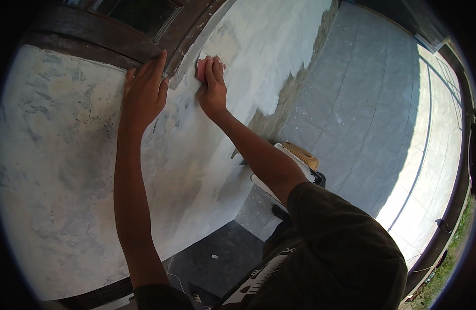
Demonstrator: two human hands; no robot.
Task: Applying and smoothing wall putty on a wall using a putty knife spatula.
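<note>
My left hand [145, 93] rests with its fingers stretched out against the lower edge of a dark brown wooden window frame [82, 39], just above the white, patchily plastered wall [57, 170]. To its right, my right hand [213, 88] grips a pink, flat piece [200, 70], perhaps sandpaper or a pad, pressed to the wall beside the frame's upright edge. My fingers cover part of the piece.
Grey tiled floor [362, 103] runs along the right, partly sunlit, with grass [439, 258] beyond its edge. Bare grey render borders the white coating. Behind my right arm stands a white object with a tan piece [302, 155]. A dark floor slab [201, 256] lies below.
</note>
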